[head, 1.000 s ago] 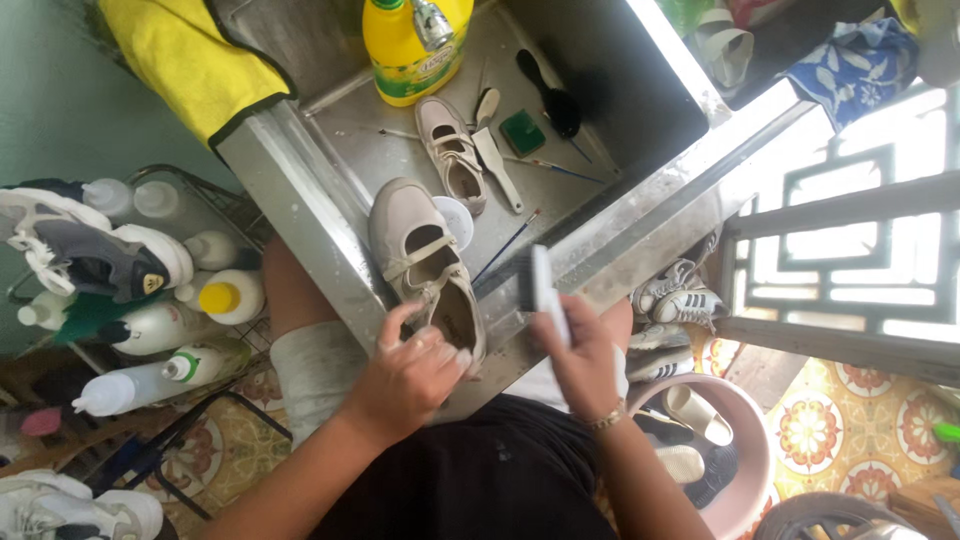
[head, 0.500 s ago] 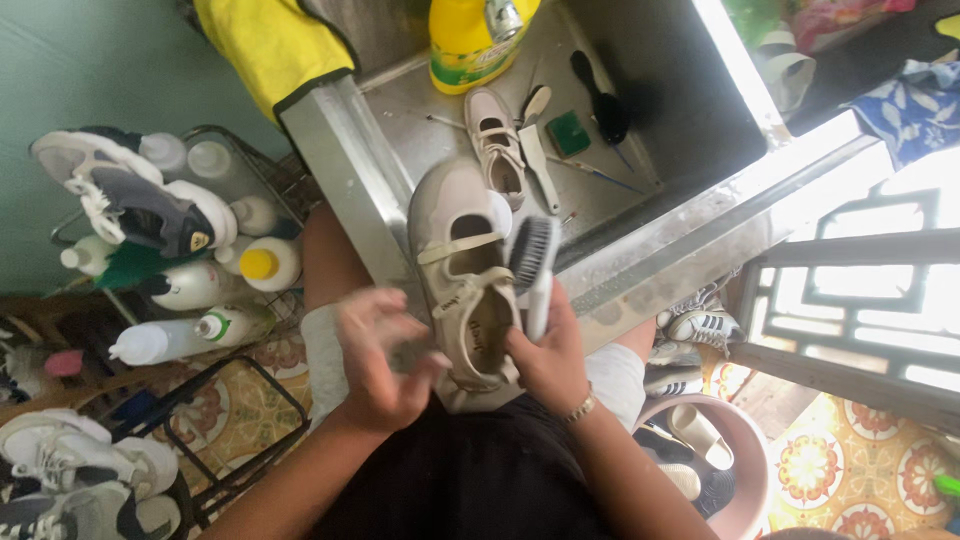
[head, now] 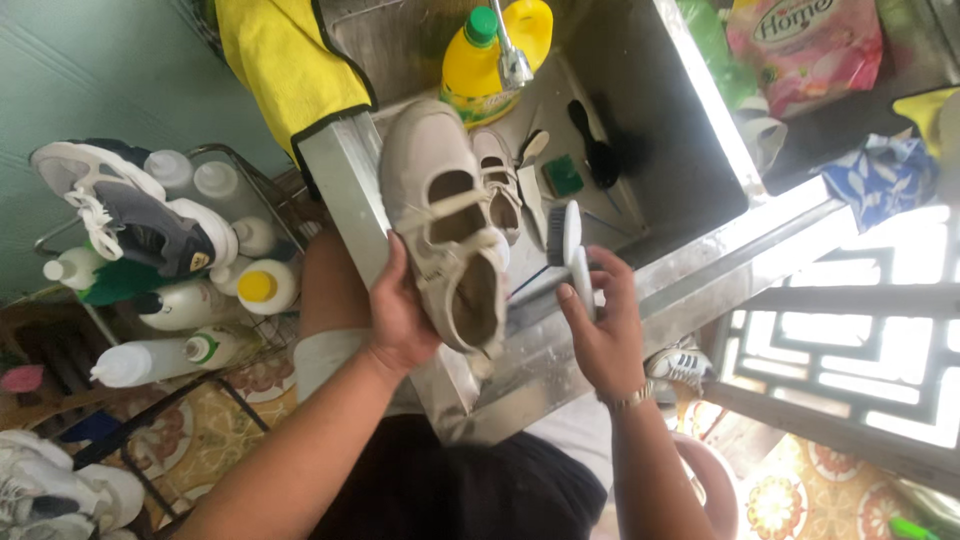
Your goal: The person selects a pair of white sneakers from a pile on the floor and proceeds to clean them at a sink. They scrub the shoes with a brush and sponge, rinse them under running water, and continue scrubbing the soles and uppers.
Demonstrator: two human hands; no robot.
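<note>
Left hand gripping beige shoe by its side, right hand clenched around white brush handle

left hand grips beige shoe | right hand grips brush | over steel sink

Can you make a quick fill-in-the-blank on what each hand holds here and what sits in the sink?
1. The left hand grips a beige strap ____ over the steel sink.
2. The right hand holds a white scrubbing ____.
3. The yellow detergent bottle in the sink has a ____ cap.
4. A ____ cloth hangs over the sink's edge.

Missing words: shoe; brush; green; yellow
</note>
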